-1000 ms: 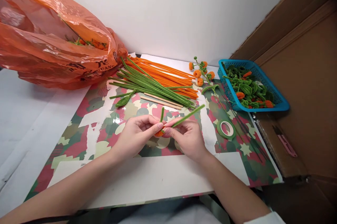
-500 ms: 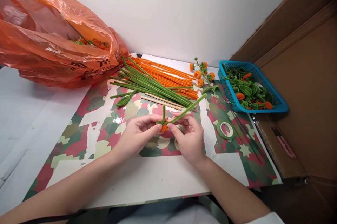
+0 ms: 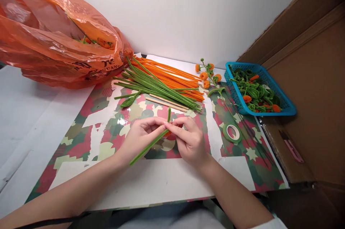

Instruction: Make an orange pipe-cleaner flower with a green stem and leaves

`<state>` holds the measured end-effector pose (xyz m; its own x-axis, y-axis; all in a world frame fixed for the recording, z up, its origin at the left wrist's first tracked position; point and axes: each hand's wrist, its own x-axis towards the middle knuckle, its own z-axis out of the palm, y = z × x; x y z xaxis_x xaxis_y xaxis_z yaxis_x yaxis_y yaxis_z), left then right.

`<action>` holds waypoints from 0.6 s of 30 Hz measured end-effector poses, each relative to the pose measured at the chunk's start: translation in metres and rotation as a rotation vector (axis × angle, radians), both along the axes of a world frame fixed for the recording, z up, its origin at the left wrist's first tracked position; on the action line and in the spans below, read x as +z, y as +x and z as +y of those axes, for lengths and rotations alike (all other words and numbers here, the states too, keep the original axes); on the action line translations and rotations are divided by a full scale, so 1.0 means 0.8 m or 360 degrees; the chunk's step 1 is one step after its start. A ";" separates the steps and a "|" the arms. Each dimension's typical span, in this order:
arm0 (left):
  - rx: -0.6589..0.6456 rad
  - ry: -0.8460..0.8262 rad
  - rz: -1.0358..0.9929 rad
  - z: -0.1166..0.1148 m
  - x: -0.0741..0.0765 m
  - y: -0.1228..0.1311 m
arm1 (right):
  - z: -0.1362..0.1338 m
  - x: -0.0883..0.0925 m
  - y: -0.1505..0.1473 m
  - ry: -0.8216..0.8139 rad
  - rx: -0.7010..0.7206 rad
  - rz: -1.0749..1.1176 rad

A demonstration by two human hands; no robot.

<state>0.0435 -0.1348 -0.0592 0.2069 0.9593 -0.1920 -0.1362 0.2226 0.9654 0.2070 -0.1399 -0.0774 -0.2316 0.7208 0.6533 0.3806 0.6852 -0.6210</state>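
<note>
My left hand and my right hand meet over the camouflage-patterned mat, both pinching a green pipe cleaner. Its long end slants down to the lower left across my left hand, and its short end sticks up between the fingertips. A small orange ball peeks out between the fingers where the stem wraps around it.
Bundles of green pipe cleaners and orange pipe cleaners lie behind the hands with two wooden sticks. An orange plastic bag fills the back left. A finished orange-flower sprig, green tape roll and blue basket sit right.
The long end of the green pipe cleaner has swung from pointing up-right to pointing down-left across my left hand. Both hands stayed in place, fingers turning the piece.
</note>
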 end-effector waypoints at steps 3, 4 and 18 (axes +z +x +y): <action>0.0024 -0.0071 0.0051 0.000 0.002 0.000 | -0.001 0.000 -0.001 -0.0143 -0.0028 0.0095; 0.0029 -0.0090 0.0067 0.000 0.002 0.000 | -0.002 0.000 -0.002 -0.0260 -0.0071 0.0203; 0.0180 -0.0102 0.0067 -0.004 -0.003 0.004 | -0.006 0.002 -0.005 -0.0177 -0.0139 0.0186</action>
<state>0.0469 -0.1381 -0.0614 0.0887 0.9616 -0.2596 -0.1237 0.2693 0.9551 0.2027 -0.1443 -0.0757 -0.0919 0.8042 0.5872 0.3565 0.5772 -0.7346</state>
